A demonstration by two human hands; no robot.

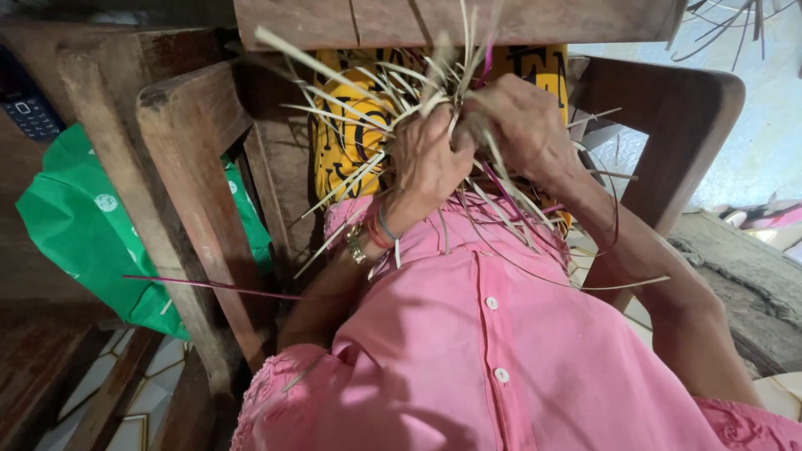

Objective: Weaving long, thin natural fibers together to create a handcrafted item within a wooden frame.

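Wooden chair frames [188, 200] surround both hands, the left hand [428, 159] and right hand [522, 125] closed around a bundle of pale straw strips [376, 100], whose ends fan upward and downward between them.

Left hand [426, 159] and right hand [522, 125] both grip a bundle of pale and purple thin plant strips [376, 100], above pink buttoned shirt [493, 334]; wooden chair [192, 184], green plastic bag [83, 225] left.
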